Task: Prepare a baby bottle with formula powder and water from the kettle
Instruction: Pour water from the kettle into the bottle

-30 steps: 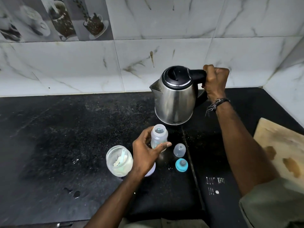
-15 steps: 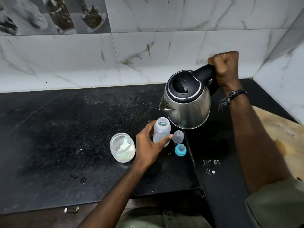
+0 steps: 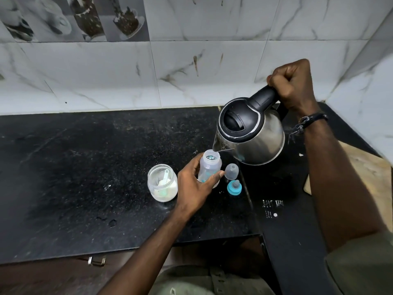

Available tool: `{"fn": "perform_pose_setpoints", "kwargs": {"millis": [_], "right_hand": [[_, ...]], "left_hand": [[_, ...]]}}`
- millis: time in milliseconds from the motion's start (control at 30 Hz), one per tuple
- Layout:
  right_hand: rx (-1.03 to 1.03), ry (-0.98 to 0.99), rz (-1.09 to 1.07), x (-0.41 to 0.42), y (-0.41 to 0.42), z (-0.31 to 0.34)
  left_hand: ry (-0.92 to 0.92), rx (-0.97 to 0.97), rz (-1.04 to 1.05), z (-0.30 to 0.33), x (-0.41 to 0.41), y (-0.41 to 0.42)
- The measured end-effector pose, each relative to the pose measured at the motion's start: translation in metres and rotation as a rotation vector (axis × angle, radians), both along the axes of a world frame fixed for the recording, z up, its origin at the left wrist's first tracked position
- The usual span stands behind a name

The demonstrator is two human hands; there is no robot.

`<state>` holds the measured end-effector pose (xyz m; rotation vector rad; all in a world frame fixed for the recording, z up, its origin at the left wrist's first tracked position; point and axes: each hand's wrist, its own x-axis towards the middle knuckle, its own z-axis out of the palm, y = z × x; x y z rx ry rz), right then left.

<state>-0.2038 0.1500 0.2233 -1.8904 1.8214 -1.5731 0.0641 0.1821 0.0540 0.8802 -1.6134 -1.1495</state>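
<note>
A clear baby bottle (image 3: pixel 209 166) stands open-topped on the black counter (image 3: pixel 85 167), and my left hand (image 3: pixel 194 188) grips its lower body. My right hand (image 3: pixel 292 86) grips the black handle of a steel kettle (image 3: pixel 251 133), which is lifted and tipped to the left. Its spout sits just above the bottle's mouth. A glass jar (image 3: pixel 162 183) of white formula powder with a scoop inside stands left of my left hand.
The bottle's clear cap (image 3: pixel 231 171) and its blue teat ring (image 3: pixel 234 187) lie on the counter right of the bottle. A wooden board (image 3: pixel 370 167) lies at the far right. Marble-patterned wall tiles (image 3: pixel 191 71) rise behind the counter.
My right hand has lifted the kettle off the counter, carried it forward and tipped its spout down over the bottle. My left hand keeps hold of the bottle.
</note>
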Motion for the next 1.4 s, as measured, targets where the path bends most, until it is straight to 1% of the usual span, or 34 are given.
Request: {"fn": "perform_pose_setpoints", "kwargs": {"millis": [133,367,667,1400], "right_hand": [[0.006,0.083,-0.038,0.004,0.005,0.003],[0.02,0.164,-0.079,0.012,0.012,0.006],[0.022,0.254,-0.116,0.019,0.011,0.011],[0.003,0.323,-0.144,0.023,0.012,0.013]], "left_hand": [[-0.046,-0.03,-0.006,-0.002,0.002,0.001],[-0.09,-0.022,-0.011,-0.01,0.003,-0.001],[-0.104,-0.009,-0.024,-0.013,0.003,0.0],[-0.112,-0.028,-0.03,-0.012,0.005,0.005]]}}
